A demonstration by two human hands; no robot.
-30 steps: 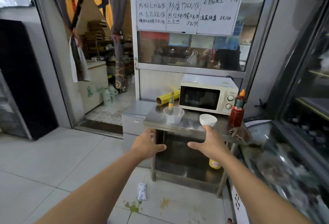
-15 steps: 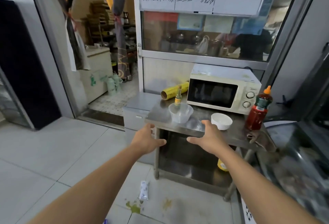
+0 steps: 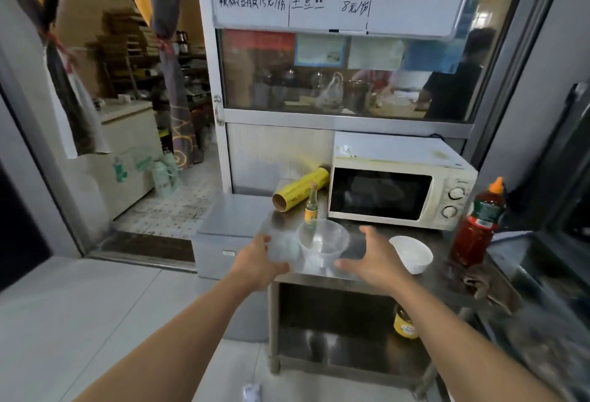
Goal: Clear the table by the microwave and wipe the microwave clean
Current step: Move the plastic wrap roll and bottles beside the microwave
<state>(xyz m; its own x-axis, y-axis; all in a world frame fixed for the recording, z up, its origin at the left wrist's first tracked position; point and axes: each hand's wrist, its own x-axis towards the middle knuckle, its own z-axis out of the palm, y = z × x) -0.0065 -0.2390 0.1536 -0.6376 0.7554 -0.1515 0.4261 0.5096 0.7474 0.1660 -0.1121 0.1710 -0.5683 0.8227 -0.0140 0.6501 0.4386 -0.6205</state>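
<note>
A cream microwave [image 3: 399,191] stands at the back of a small steel table [image 3: 351,277]. In front of it sit a clear plastic bowl [image 3: 322,243], a white bowl [image 3: 412,253], a small glass bottle [image 3: 311,207], a yellow cling-film roll [image 3: 300,189] and a red sauce bottle [image 3: 479,224]. My left hand [image 3: 258,262] reaches toward the table's front left corner, left of the clear bowl, fingers loose. My right hand [image 3: 372,256] hovers open just right of the clear bowl. Neither hand holds anything.
A brown rag [image 3: 485,283] lies at the table's right front corner. A yellow-labelled jar [image 3: 405,321] stands on the lower shelf. A low steel cabinet [image 3: 230,232] adjoins the table on the left. A glass-topped case [image 3: 549,321] borders the right. A wrapper [image 3: 250,392] lies on the floor.
I have come closer to the table. Both hands have moved forward and now flank the clear plastic bowl, left and right of it.
</note>
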